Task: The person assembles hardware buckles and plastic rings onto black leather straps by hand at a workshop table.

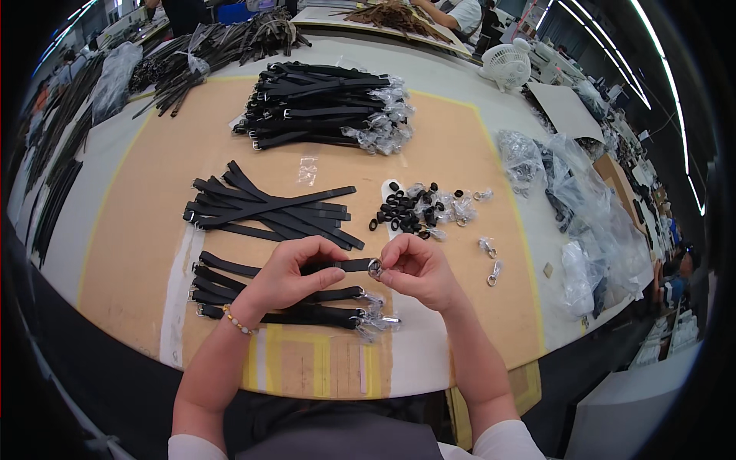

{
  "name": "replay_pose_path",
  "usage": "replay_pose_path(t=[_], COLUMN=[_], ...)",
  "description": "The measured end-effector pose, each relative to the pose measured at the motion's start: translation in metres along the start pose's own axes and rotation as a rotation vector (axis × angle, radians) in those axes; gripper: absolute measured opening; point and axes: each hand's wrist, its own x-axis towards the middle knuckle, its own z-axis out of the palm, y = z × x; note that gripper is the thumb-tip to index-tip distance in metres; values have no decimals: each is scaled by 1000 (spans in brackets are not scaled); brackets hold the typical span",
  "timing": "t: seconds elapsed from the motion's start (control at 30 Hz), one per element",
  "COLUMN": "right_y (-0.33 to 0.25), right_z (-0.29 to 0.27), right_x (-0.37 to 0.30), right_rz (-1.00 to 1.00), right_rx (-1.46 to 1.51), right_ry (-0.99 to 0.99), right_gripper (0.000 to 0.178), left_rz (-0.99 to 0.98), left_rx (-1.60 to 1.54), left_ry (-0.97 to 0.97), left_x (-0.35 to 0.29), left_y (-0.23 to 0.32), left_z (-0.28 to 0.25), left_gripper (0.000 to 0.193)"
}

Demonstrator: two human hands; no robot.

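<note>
In the head view, the left hand (287,272) pinches a short black strap (345,265) just below picture centre, while the right hand (418,268), at three o'clock of it, closes its fingertips on a metal ring (375,268) at the strap's end. Small black loops (406,208) lie at twelve o'clock; finished straps (291,303) lie at seven.

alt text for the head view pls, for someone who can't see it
A person's left hand holds a black strap while the right hand pinches a metal ring at its end. Piles of black straps, small black loops and metal clasps lie on the worktable.
</note>
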Motion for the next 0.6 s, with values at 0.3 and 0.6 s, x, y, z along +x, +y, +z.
replay_pose_path(t=[0.3,0.6], right_y=[20,27], right_z=[8,20], right_x=[3,5], right_rz=[91,145], right_rx=[326,497], right_ry=[-12,-93], right_gripper=[20,13], left_rz=[30,85], left_rx=[-103,-100], left_ry=[0,-19], left_x=[-5,-6], left_y=[-6,-2], left_z=[-3,-1], left_gripper=[24,23])
